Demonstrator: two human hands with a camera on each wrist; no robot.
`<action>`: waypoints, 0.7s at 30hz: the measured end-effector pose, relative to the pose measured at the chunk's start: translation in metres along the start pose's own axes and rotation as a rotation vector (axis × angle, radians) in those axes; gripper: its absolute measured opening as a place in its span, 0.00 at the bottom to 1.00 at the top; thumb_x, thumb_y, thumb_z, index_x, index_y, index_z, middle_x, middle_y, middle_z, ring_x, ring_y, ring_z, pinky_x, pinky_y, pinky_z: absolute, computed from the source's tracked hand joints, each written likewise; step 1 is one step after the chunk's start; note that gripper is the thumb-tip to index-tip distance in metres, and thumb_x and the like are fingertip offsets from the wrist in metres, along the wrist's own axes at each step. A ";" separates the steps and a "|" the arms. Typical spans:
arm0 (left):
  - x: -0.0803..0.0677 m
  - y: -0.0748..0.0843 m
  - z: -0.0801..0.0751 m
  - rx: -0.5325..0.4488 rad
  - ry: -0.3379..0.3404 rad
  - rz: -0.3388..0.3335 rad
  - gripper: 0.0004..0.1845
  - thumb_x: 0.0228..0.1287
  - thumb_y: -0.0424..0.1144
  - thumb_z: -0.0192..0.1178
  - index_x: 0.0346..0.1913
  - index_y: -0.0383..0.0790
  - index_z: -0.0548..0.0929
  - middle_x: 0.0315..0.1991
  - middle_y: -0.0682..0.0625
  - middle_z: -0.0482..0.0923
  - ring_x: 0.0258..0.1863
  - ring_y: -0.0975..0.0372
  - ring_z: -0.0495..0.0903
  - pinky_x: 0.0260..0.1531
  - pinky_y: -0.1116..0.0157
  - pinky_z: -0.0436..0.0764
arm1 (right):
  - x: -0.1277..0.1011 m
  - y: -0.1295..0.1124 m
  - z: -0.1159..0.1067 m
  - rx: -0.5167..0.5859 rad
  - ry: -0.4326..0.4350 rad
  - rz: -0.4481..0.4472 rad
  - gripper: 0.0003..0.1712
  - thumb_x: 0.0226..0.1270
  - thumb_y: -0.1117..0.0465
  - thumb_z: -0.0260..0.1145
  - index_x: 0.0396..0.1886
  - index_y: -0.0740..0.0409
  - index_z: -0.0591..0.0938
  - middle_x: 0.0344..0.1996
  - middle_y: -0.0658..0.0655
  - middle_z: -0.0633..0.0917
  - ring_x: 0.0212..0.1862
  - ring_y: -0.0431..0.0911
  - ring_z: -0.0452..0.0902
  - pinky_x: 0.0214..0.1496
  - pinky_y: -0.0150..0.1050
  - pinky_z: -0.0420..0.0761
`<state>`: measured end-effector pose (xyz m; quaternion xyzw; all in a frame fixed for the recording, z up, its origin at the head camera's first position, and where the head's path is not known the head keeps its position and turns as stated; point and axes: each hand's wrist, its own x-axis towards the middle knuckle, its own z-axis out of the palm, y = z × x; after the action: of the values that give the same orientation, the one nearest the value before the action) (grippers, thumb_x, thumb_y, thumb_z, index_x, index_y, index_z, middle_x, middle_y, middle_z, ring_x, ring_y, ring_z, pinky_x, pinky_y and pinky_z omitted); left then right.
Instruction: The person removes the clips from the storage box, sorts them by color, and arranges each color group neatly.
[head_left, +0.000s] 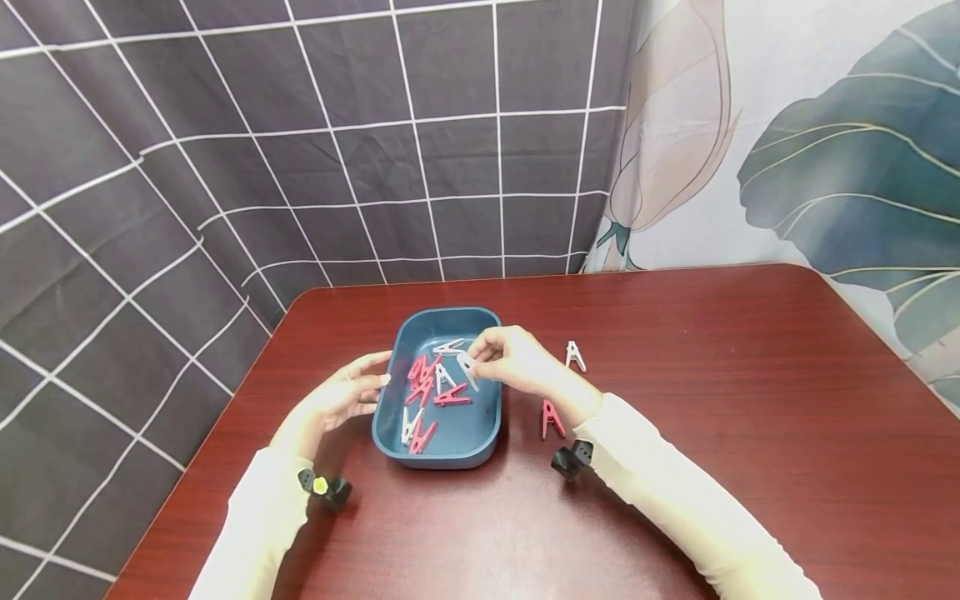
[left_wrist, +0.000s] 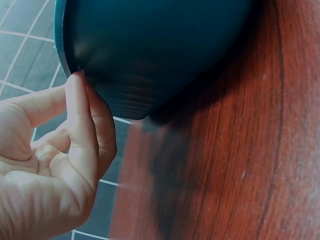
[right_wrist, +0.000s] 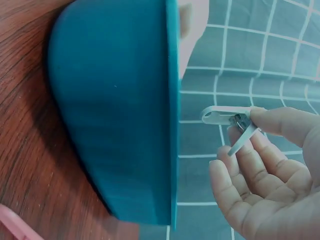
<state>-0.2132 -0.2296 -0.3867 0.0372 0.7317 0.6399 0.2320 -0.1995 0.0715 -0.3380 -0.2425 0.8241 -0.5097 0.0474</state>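
Observation:
A blue plastic bin (head_left: 438,460) stands on the table with several red and white clothespins inside, among them a red clothespin (head_left: 453,396) and a white clothespin (head_left: 410,425). My right hand (head_left: 517,360) pinches another white clothespin (right_wrist: 220,116) between thumb and fingers, over the bin's right side. That clothespin's two arms spread apart around a metal spring. At the bin's left side, my left hand (head_left: 341,396) touches the outer wall with its fingertips (left_wrist: 76,82) close to the rim, the fingers loosely extended.
Right of the bin, a white clothespin (head_left: 574,356) and a red clothespin (head_left: 552,418) lie on the reddish wooden table (head_left: 712,375). A dark gridded cloth (head_left: 360,158) hangs behind and at left; a leaf-patterned cloth (head_left: 847,167) hangs at right.

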 end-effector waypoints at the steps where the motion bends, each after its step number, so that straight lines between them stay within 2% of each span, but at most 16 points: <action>1: 0.000 0.000 0.000 0.000 -0.001 -0.001 0.32 0.71 0.35 0.51 0.73 0.39 0.53 0.39 0.56 0.82 0.35 0.64 0.83 0.41 0.66 0.82 | -0.002 0.001 -0.002 0.018 0.006 0.007 0.08 0.53 0.68 0.70 0.34 0.65 0.83 0.29 0.59 0.86 0.31 0.40 0.80 0.34 0.31 0.78; 7: 0.001 -0.002 -0.001 -0.002 -0.001 -0.003 0.32 0.71 0.35 0.51 0.74 0.41 0.53 0.40 0.55 0.82 0.35 0.63 0.83 0.41 0.66 0.82 | -0.009 0.006 -0.012 0.102 0.050 0.050 0.09 0.54 0.69 0.69 0.36 0.68 0.82 0.28 0.60 0.85 0.28 0.40 0.77 0.31 0.32 0.77; 16: 0.000 -0.002 -0.001 0.005 0.005 -0.006 0.32 0.71 0.35 0.51 0.74 0.41 0.52 0.40 0.55 0.81 0.35 0.64 0.82 0.42 0.67 0.82 | -0.018 0.017 -0.032 0.132 0.097 0.069 0.10 0.56 0.70 0.66 0.38 0.72 0.81 0.26 0.60 0.84 0.23 0.41 0.74 0.24 0.32 0.74; 21: 0.000 -0.002 -0.001 0.006 0.005 -0.005 0.32 0.71 0.35 0.50 0.74 0.41 0.52 0.41 0.55 0.81 0.35 0.64 0.82 0.42 0.67 0.81 | -0.024 0.026 -0.044 0.143 0.134 0.103 0.12 0.56 0.71 0.66 0.39 0.74 0.80 0.26 0.59 0.83 0.21 0.38 0.74 0.23 0.30 0.73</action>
<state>-0.2129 -0.2309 -0.3887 0.0342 0.7342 0.6373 0.2316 -0.2016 0.1275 -0.3432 -0.1611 0.7985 -0.5790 0.0354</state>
